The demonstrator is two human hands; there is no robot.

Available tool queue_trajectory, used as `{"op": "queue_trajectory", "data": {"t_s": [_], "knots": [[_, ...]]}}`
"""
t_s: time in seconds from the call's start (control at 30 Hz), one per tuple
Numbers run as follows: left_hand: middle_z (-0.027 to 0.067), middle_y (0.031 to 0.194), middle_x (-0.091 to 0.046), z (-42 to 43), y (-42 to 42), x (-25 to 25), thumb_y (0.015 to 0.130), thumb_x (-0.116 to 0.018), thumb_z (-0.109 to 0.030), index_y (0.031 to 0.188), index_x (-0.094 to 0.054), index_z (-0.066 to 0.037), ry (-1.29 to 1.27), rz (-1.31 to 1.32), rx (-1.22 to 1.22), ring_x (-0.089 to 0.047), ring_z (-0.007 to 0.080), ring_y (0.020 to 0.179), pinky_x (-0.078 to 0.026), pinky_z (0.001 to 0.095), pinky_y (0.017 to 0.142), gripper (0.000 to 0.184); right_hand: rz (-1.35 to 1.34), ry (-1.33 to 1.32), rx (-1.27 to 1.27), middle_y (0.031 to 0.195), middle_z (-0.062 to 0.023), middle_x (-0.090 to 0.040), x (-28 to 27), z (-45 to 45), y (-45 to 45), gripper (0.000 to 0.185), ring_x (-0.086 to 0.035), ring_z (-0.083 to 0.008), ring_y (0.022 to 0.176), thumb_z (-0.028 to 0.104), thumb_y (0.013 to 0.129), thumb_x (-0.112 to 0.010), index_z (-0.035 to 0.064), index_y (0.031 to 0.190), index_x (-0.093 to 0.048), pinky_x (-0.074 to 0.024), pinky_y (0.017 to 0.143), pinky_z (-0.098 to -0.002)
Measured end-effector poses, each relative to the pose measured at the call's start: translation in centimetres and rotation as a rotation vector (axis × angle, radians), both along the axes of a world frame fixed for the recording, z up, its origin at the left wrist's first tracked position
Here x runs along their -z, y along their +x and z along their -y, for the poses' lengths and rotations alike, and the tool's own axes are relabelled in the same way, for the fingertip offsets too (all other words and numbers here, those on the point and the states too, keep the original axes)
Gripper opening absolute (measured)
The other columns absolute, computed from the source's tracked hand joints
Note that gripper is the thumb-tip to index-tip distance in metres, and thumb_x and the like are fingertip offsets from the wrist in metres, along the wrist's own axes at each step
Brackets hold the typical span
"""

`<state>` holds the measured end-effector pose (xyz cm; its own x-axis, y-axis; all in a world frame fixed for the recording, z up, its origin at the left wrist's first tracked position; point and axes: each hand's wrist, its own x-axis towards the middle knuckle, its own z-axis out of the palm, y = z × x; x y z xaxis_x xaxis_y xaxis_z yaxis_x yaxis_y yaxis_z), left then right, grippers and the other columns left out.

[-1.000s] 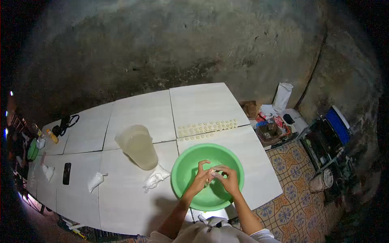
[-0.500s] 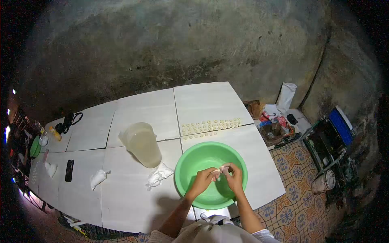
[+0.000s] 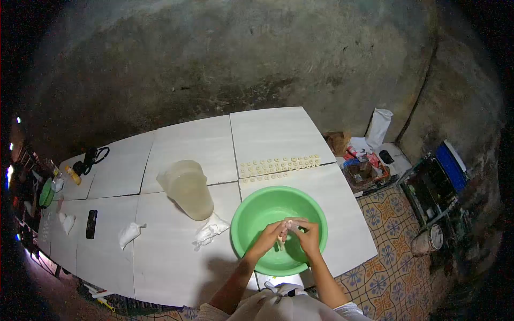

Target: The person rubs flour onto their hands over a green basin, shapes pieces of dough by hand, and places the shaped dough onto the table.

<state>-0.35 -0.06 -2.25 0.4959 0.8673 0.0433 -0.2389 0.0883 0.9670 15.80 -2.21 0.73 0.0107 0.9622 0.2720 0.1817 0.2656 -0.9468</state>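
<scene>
Over a green bowl, the left hand and right hand meet, fingers pinching pale dough. A light, even pinch would likely avoid squashing it.

One left hand and one right hand make two. One desk carries one large green basin, one jug, three white bags, one phone and one yellow bottle. Small pale rings form three rows; they number over twenty, too tiny to count exactly. There is one bucket.
</scene>
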Motion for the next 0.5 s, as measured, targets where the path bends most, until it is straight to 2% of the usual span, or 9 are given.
{"op": "queue_trajectory", "data": {"t_s": [0.17,0.23,0.3,0.37,0.43,0.5], "knots": [[-0.0021,0.075,-0.048,0.3,0.3,-0.1,0.106,-0.037,-0.029,0.092,-0.055,-0.005,-0.080,-0.040,-0.005,-0.048,0.0086,0.068,-0.041,0.0240,0.065,0.033,0.010,0.083,0.141,0.092,-0.0110,-0.068,-0.5,0.4,-0.6,0.016,-0.063,-0.0209,0.089,0.003,0.076,-0.074,0.0013,0.093,-0.075,-0.0478,0.083,-0.0334],[-0.0019,0.075,-0.049,0.0,0.6,1.1,0.106,-0.036,-0.029,0.091,-0.055,-0.005,0.056,-0.101,-0.072,-0.049,0.0090,0.067,-0.042,0.0248,0.062,0.034,0.246,0.203,0.241,0.091,-0.0116,-0.068,-1.4,0.7,-0.9,0.017,-0.062,-0.0221,0.089,0.005,0.077,-0.075,0.0008,0.093,-0.074,-0.0469,0.082,-0.0325],[-0.0001,0.074,-0.050,0.3,0.5,0.2,0.105,-0.037,-0.027,0.091,-0.055,-0.004,0.108,-0.148,-0.090,-0.050,0.0092,0.066,-0.043,0.0261,0.060,0.033,0.295,0.250,0.282,0.090,-0.0122,-0.067,-1.6,0.9,-1.1,0.015,-0.062,-0.0255,0.087,0.006,0.076,-0.076,0.0014,0.090,-0.074,-0.0466,0.081,-0.0338],[0.0023,0.072,-0.051,0.6,0.7,-0.5,0.104,-0.039,-0.025,0.091,-0.054,-0.003,0.240,-0.242,-0.159,-0.051,0.0099,0.065,-0.043,0.0279,0.060,0.029,0.430,0.285,0.315,0.095,-0.0106,-0.066,-1.5,0.9,-1.1,0.013,-0.060,-0.0278,0.092,0.009,0.077,-0.074,0.0020,0.087,-0.073,-0.0439,0.084,-0.0361],[0.0051,0.069,-0.052,1.3,0.8,-1.6,0.102,-0.044,-0.022,0.089,-0.053,-0.001,0.228,-0.265,-0.193,-0.052,0.0126,0.063,-0.044,0.0303,0.061,0.026,0.447,0.323,0.343,0.095,-0.0107,-0.066,-1.5,0.9,-1.3,0.012,-0.060,-0.0269,0.090,0.008,0.077,-0.074,0.0017,0.086,-0.072,-0.0429,0.083,-0.0365],[0.0079,0.069,-0.054,1.6,0.6,-2.2,0.100,-0.047,-0.019,0.086,-0.052,0.000,0.403,-0.395,-0.125,-0.054,0.0168,0.064,-0.047,0.0322,0.063,0.024,0.422,0.358,0.435,0.095,-0.0109,-0.065,-1.3,0.7,-1.1,0.009,-0.059,-0.0266,0.091,0.007,0.078,-0.073,0.0008,0.084,-0.072,-0.0436,0.083,-0.0374]]}}
